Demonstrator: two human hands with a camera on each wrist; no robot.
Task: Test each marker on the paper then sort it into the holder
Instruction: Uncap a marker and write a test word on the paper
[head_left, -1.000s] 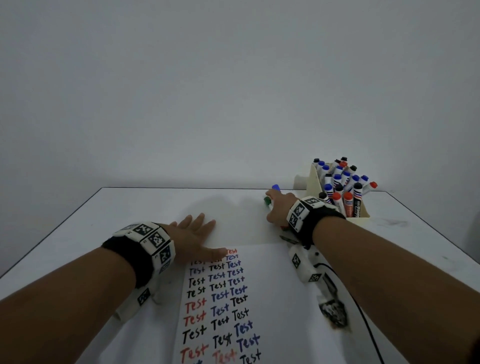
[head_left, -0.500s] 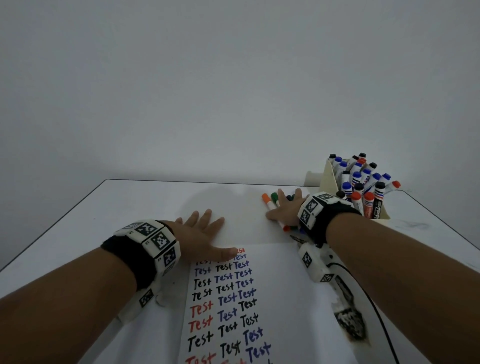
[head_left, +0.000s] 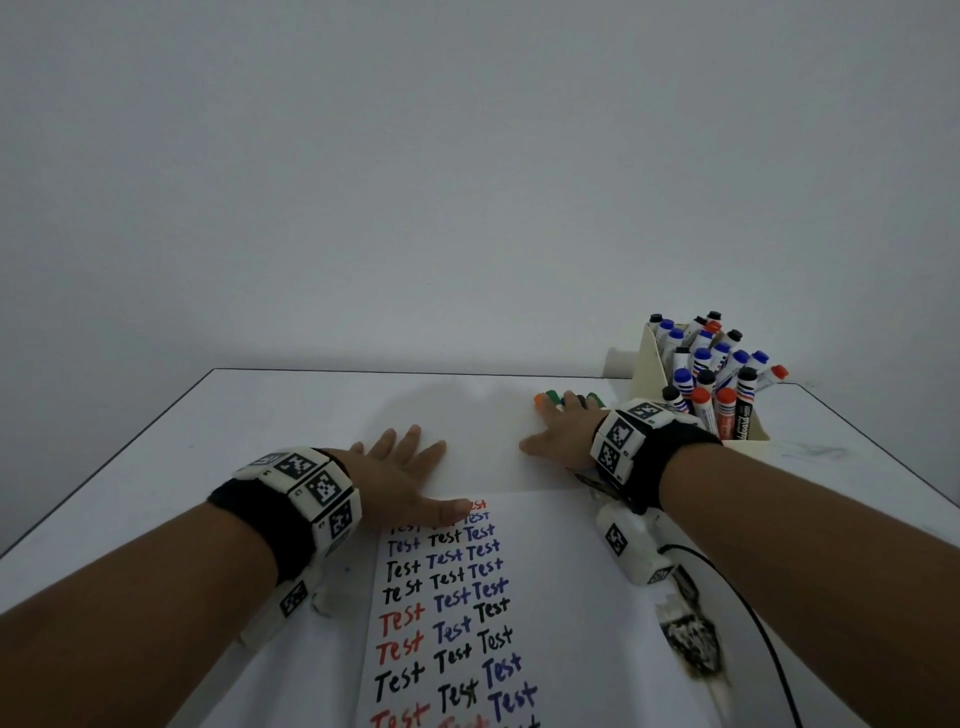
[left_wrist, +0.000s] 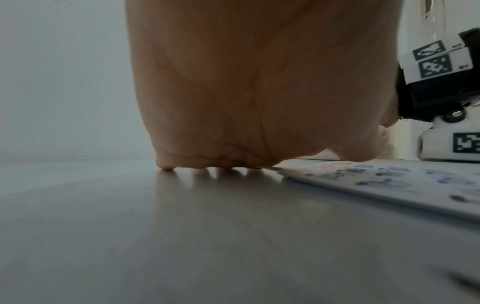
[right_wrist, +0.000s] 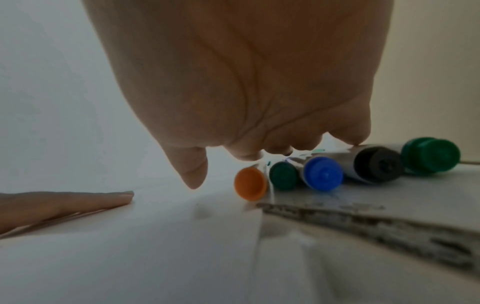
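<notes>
Several loose capped markers lie in a row on the white table: orange (right_wrist: 250, 183), green (right_wrist: 283, 174), blue (right_wrist: 323, 172), black (right_wrist: 378, 164) and another green (right_wrist: 430, 154). My right hand (head_left: 563, 421) lies flat over them, its straight fingers touching their barrels and its thumb spread left. The orange cap (head_left: 540, 399) pokes out beyond its fingertips. My left hand (head_left: 400, 467) rests flat on the table, thumb on the top edge of the paper (head_left: 467, 597), which is filled with rows of "Test". The beige holder (head_left: 649, 364) at the back right is packed with upright markers.
A dirty, ink-stained strip (head_left: 693, 642) and a black cable (head_left: 758, 623) lie under my right forearm. Faint smudges (head_left: 815, 452) mark the table right of the holder. The table's far edge (head_left: 415, 371) meets a plain wall.
My right hand went from curled over markers near the holder to lying flat on them, with the thumb spread left. The left hand has stayed on the paper's top edge.
</notes>
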